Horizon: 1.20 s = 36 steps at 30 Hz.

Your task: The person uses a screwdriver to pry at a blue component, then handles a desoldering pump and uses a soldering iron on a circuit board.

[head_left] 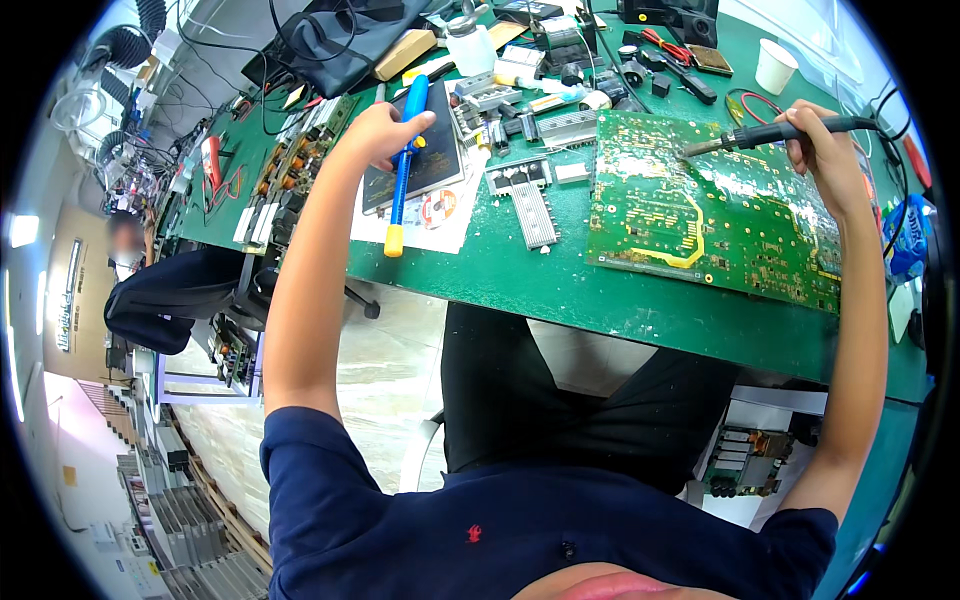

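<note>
In my right hand (822, 150) is a soldering iron (765, 134) with a black handle and cable. Its metal tip reaches the upper part of a large green circuit board (640, 215); whether it touches the surface I cannot tell. The board lies flat, with yellow traces and shiny patches. My left hand (382, 135) grips a blue desoldering pump (402, 180) with a yellow end, held above a dark notebook (440, 165) and white papers. Between the pump and the board lie a finned grey heatsink (533, 215) and small parts.
Components and bottles crowd the back of the green table (480, 270). A white cup (775, 66) stands at the back right. More circuit boards (290, 180) line the left. A blue package (908, 238) sits by the right edge. Another person (125, 245) is far left.
</note>
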### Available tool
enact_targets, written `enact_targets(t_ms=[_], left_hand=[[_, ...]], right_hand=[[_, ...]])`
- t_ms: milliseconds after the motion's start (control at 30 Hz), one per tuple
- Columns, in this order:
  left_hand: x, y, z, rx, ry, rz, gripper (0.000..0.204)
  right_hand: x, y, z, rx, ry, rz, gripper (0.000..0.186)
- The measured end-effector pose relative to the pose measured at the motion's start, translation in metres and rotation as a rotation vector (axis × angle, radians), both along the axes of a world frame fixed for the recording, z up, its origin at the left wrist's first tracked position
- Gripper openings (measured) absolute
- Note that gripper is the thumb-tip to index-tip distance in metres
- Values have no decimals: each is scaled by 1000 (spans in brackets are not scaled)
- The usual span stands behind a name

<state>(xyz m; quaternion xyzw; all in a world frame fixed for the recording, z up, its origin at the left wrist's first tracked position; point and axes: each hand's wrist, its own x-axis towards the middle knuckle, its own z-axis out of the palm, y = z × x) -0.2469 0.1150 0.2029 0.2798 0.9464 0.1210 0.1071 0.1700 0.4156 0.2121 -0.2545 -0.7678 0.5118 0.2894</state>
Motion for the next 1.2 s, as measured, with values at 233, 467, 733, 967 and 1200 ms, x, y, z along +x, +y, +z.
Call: enact_targets(t_ms=[233,467,733,967,1200], left_hand=[[-4,-44,-1,65,433,-694,70],[-5,-41,0,12,361,-812,59],[24,-69,14,1255,-57,-448,42],[126,-48,34,1565,-332,-636,43],[192,27,8,1574,-314,-633,48]], right_hand=[[-2,-2,1,11,1,-8,29],[0,-6,5,-12,32,-40,28],[-4,-2,-1,8,25,-22,26],[-4,-1,-4,48,36,-10,30],[-1,11,-9,50,34,1,30]])
